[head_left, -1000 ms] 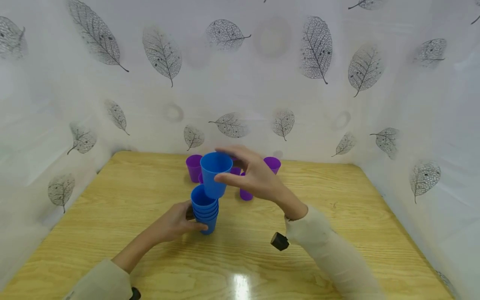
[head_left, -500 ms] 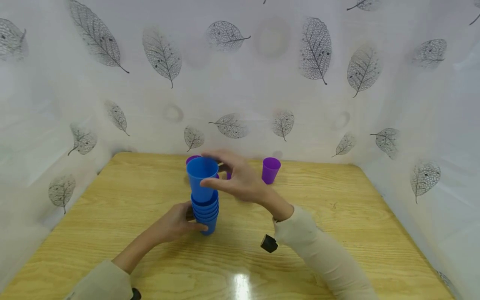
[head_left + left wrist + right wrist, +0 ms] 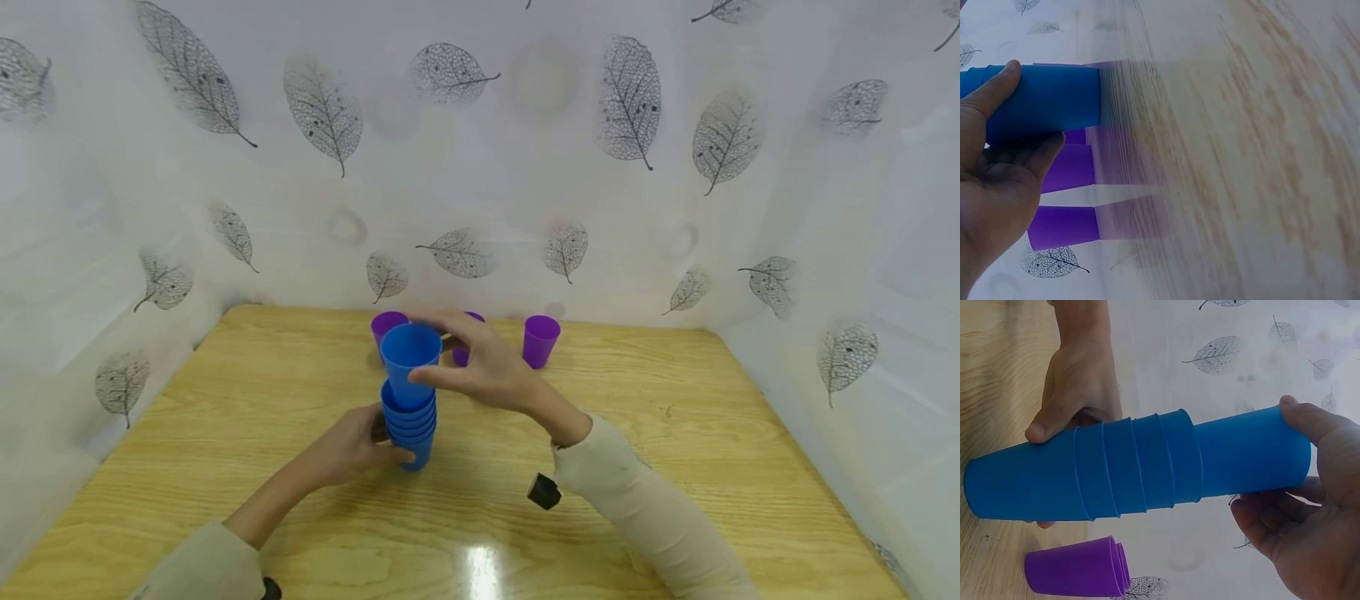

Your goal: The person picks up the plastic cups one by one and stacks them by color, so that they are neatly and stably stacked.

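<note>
Low around a stack of nested blue cups [image 3: 411,435], my left hand [image 3: 348,446] grips it upright on the table, thumb across the front. Another blue cup [image 3: 408,367] is pinched near its rim between the thumb and fingers of my right hand [image 3: 483,364]. Its lower end sits inside the top cup of the stack, as the right wrist view shows, with most of its wall [image 3: 1254,453] still outside. In the left wrist view the fingers and thumb of my left hand [image 3: 997,181] wrap the lowest blue cup [image 3: 1054,97].
Purple cups stand upright behind the stack: one at left [image 3: 387,327], one partly hidden by my right hand [image 3: 462,357], one at right [image 3: 541,342]. In the right wrist view a purple cup [image 3: 1072,569] shows doubled rims. A leaf-print curtain [image 3: 480,167] encloses the wooden table [image 3: 675,467].
My right hand has moved left and down, bringing the blue cup from above the stack into its mouth. My left hand has kept its grip in place.
</note>
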`<state>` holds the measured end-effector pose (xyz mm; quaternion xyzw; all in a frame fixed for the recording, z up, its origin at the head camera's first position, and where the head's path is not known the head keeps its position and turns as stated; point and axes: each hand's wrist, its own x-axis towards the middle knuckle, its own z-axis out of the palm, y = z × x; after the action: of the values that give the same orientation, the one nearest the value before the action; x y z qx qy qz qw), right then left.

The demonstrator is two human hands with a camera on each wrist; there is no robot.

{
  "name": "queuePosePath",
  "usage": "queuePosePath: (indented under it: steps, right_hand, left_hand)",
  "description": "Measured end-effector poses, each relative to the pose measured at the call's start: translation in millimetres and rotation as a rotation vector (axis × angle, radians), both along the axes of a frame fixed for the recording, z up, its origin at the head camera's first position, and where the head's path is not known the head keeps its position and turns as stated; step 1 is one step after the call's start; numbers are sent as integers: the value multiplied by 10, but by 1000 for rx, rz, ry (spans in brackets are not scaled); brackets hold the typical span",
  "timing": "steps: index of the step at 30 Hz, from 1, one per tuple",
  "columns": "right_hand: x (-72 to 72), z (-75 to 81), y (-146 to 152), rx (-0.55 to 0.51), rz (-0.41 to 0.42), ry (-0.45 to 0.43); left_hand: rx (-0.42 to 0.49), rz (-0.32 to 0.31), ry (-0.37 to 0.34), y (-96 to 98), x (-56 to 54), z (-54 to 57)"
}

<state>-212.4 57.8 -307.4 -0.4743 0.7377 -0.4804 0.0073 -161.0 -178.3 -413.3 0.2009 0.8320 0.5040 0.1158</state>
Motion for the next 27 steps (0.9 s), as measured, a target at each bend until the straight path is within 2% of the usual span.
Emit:
queuePosePath:
  steps: [16, 22, 27]
  right_hand:
    - [39, -33, 58, 3, 2, 8]
    - [37, -42, 81, -51, 39, 0]
    - [46, -63, 152, -70, 31, 7]
  left_hand:
    - [-15, 13, 9, 32, 47, -10]
    - [4, 3, 27, 49, 52, -14]
    - [12, 6, 34, 42, 56, -29]
